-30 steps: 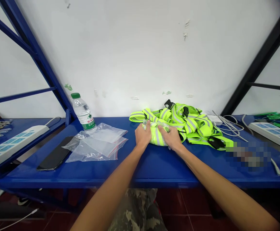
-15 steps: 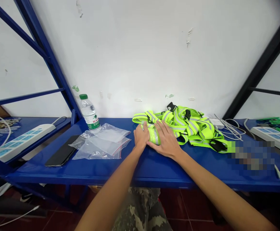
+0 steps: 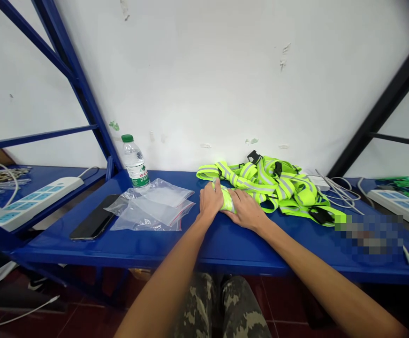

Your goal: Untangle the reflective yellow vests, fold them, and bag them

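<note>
Between my hands, low over the blue table, is a compact folded reflective vest strap bundle [image 3: 229,202], neon yellow-green with a shine like clear plastic over it. My left hand [image 3: 210,201] grips its left end, thumb on top. Closed around the right end is my right hand [image 3: 246,209], its fingers partly hidden behind the bundle. Just behind and to the right lies a loose heap of neon yellow-green reflective straps [image 3: 285,185] with grey stripes and black buckles. Clear zip bags [image 3: 151,209] lie flat to the left of my left hand.
A black phone [image 3: 94,220] and a water bottle with a green cap [image 3: 136,164] are left of the bags. White cables [image 3: 343,192] and a blurred patch are at the right. Power strips [image 3: 41,197] lie on both sides. Blue frame posts [image 3: 81,84] and a wall bound the table [image 3: 148,256].
My right hand has gone from lying flat over the bundle with fingers spread to gripping its right end. The bundle is turned slightly between both hands. The view has shifted a little.
</note>
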The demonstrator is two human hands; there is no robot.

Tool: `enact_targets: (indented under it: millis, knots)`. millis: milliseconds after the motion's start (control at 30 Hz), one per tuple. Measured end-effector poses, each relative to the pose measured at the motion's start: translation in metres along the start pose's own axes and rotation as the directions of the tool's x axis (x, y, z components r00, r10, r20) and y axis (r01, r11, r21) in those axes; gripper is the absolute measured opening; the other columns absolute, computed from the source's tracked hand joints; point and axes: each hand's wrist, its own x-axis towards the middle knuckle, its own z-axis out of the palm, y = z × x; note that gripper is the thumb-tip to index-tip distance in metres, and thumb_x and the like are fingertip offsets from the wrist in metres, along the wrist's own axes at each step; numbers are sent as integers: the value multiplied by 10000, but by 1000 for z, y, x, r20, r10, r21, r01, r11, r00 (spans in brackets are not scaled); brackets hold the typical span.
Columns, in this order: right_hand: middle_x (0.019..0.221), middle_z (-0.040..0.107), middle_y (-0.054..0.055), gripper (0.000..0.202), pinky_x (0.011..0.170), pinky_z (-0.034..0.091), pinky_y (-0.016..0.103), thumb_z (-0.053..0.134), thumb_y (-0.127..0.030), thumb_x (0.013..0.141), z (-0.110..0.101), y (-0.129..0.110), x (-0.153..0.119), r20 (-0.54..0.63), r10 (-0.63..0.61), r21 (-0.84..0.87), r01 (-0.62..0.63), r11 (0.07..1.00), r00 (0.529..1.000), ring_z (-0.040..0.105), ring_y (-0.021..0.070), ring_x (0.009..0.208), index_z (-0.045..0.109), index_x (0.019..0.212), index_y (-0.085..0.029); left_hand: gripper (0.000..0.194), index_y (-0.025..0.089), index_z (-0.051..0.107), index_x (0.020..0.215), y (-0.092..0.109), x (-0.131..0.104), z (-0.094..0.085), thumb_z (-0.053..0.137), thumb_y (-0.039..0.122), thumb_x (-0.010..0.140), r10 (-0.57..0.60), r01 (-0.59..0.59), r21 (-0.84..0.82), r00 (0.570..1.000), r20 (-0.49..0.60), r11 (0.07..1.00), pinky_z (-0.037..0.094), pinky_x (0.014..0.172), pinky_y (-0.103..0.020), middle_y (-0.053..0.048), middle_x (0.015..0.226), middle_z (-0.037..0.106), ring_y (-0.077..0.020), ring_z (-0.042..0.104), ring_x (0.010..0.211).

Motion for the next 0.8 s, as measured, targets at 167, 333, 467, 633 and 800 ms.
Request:
enact_targets:
  millis: [167, 333, 467, 633, 800]
  knots:
    - [1148, 599, 197, 673, 869, 485, 413, 432, -586, 919, 1, 2, -2, 9, -12, 20, 12, 1000, 1000, 590, 318, 1032, 475, 1332, -56, 681, 143, 638, 1053, 7, -12, -22, 135, 593, 957, -5, -11, 169, 996, 94, 986, 481, 829, -402, -199, 1028, 702, -327, 669, 992]
    - [1185, 597, 187, 712, 849, 498, 434, 456, -636, 888, -2, 4, -4, -16, 30, 30, -29, 999, 999, 600, 326, 1030, 448, 1357, -99, 583, 134, 617, 1156, -5, -20, -95, 334, 588, 924, 172, -260, 462, 959, 225, 848, 421, 980, -486, -208, 1261, 609, -358, 530, 1233]
    - [1311, 492, 199, 648, 836, 506, 427, 480, -601, 891, -2, 2, -5, -117, 41, 57, -35, 998, 992, 535, 340, 1148, 453, 1346, -142, 822, 184, 555, 1281, -34, -21, -140, 754, 590, 595, -102, -276, 558, 827, 552, 783, 425, 984, -504, -218, 1464, 436, -422, 431, 1323]
    - [1297, 484, 187, 474, 975, 428, 493, 480, -503, 922, -5, -9, 4, -176, -51, 75, 65, 995, 983, 464, 340, 1204, 517, 1270, -183, 429, 166, 646, 1113, -42, -30, -134, 691, 377, 742, -45, -308, 539, 838, 543, 784, 483, 886, -443, -223, 1218, 620, -389, 592, 1129]
    - [1324, 477, 172, 457, 1049, 372, 481, 452, -447, 949, -15, -19, 48, -276, -23, 98, 52, 994, 961, 397, 323, 1277, 501, 1306, -167, 290, 124, 649, 1068, -37, -37, -93, 521, 282, 861, 102, -325, 495, 899, 425, 806, 505, 828, -440, -233, 1154, 611, -373, 622, 1048]
